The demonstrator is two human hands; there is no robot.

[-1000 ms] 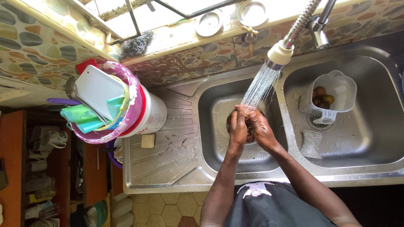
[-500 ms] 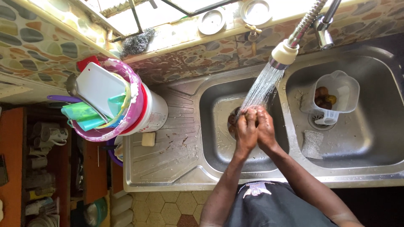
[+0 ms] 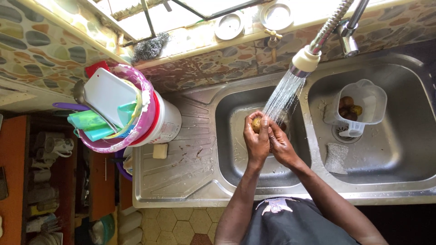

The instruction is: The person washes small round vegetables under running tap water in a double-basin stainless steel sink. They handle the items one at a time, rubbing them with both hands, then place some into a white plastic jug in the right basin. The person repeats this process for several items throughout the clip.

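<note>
Hands pressed together over the sink (image 3: pixel 236 172), left hand (image 3: pixel 255 141) and right hand (image 3: pixel 280 144) clasping a small potato (image 3: pixel 257 124) under running water (image 3: pixel 282 97).

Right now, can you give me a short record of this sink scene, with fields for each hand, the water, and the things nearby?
left hand: holds a small round potato under the water
right hand: pressed against the left hand and the potato
water: spray head running into the left basin
right basin: clear jug with more potatoes, grey cloth
drainboard: soap bar, white bucket topped by a pink basin of utensils
</note>
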